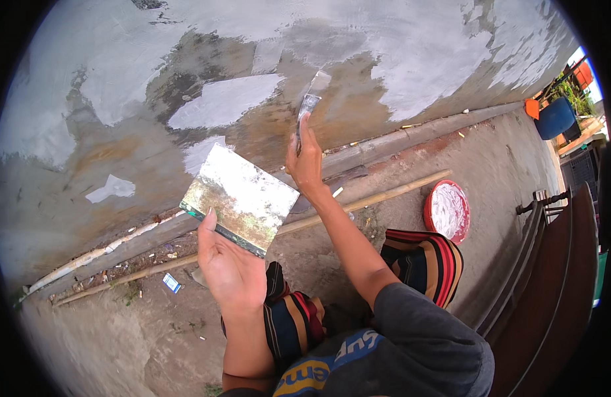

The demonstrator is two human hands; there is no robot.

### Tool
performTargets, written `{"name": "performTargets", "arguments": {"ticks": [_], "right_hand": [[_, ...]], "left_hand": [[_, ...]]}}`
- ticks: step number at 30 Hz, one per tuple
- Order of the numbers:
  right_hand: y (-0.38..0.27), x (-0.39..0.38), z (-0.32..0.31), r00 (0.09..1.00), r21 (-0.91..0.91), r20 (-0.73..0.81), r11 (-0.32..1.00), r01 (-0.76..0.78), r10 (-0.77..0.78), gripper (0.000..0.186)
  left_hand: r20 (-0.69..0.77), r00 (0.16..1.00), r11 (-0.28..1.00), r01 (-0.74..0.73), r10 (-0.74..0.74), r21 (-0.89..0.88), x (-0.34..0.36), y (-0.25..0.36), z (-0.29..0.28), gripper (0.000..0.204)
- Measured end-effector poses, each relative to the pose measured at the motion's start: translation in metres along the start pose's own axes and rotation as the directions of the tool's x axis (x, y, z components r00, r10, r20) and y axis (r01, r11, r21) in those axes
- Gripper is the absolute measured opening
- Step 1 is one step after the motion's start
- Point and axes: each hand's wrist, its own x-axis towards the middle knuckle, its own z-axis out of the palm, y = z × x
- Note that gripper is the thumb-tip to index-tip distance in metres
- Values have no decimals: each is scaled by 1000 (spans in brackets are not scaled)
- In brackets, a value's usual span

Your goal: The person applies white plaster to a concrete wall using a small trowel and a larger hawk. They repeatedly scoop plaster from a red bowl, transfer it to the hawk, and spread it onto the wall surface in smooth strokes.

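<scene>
My left hand (231, 264) grips a rectangular plastering board (242, 195) by its near edge, the thumb over the edge and the other fingers hidden beneath. White paste and brownish stains cover the board's face. Farther forward, my right hand (307, 161) is closed around the handle of a putty knife (310, 102), its pale blade pointing up at the wall. The blade is at or very near the wall; whether it touches I cannot tell. Irregular white patches of filler lie over the grey and brown wall (345, 99).
A red basin (459, 235) of white paste stands on the ground to the right. A bamboo pole (378, 196) lies along the wall's foot, near a small blue-and-white packet (172, 283). At the right are a dark wooden bench (550, 291) and, farther off, a blue barrel (555, 119).
</scene>
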Motion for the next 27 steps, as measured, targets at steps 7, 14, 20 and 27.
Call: {"name": "performTargets", "arguments": {"ticks": [7, 14, 20, 27], "right_hand": [[-27, 27, -54, 999, 52, 33, 998, -35, 34, 53], [-52, 40, -62, 979, -75, 175, 993, -91, 103, 48], [-35, 26, -72, 965, 12, 206, 986, -166, 160, 48], [-33, 53, -73, 962, -13, 157, 975, -222, 221, 46]], "left_hand": [[25, 1000, 1000, -17, 16, 21, -1, 3, 3, 38], [51, 998, 998, -36, 34, 47, -2, -3, 5, 38], [71, 997, 1000, -8, 7, 18, -3, -2, 4, 39], [39, 999, 1000, 0, -1, 24, 2, -5, 3, 40]]}}
